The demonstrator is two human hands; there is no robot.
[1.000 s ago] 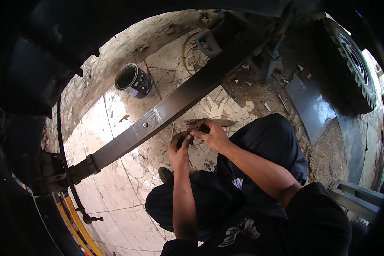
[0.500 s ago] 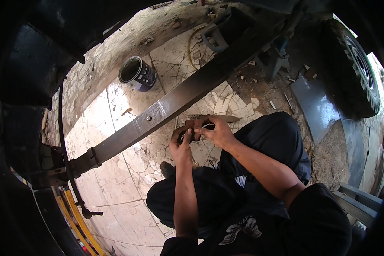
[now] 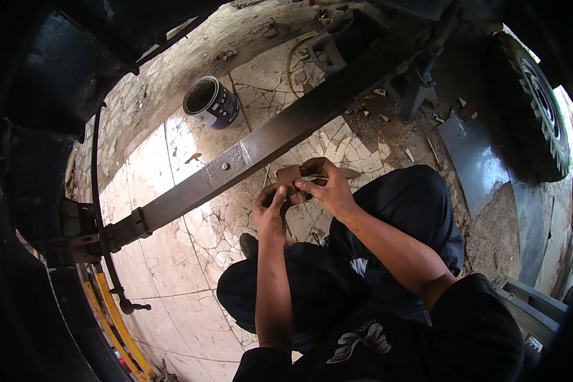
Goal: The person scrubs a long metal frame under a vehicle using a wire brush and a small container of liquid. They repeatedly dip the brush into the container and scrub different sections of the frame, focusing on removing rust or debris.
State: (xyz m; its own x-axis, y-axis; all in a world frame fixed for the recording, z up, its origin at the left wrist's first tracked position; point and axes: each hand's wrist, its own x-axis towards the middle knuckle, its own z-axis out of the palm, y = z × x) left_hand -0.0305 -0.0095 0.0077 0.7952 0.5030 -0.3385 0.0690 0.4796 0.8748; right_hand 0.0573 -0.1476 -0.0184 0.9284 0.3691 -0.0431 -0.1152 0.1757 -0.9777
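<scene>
Between my hands, above my bent knees, is a small reddish-brown folded piece of sandpaper (image 3: 290, 175). My left hand (image 3: 270, 213) pinches its lower left side between thumb and fingers. My right hand (image 3: 333, 196) grips the right side, its thumb on the front face and its index finger curled above. Some of the fingertips are hidden behind the piece. Just beyond my hands, a dark metal beam (image 3: 261, 141) runs diagonally from lower left to upper right, a small bolt head (image 3: 225, 166) on its face. Neither hand touches the beam.
An open paint can (image 3: 221, 113) stands on the cracked tile floor (image 3: 165, 261) beyond the beam. Dark vehicle parts hang at left and overhead. A treaded wheel (image 3: 541, 108) stands at far right, near a grey sheet (image 3: 472, 159). Yellow bars (image 3: 116, 325) lie at lower left.
The sandpaper has been turned and opened out between my fingers, so more of its flat face shows. My right fingers have lifted slightly. The whole view has shifted a little.
</scene>
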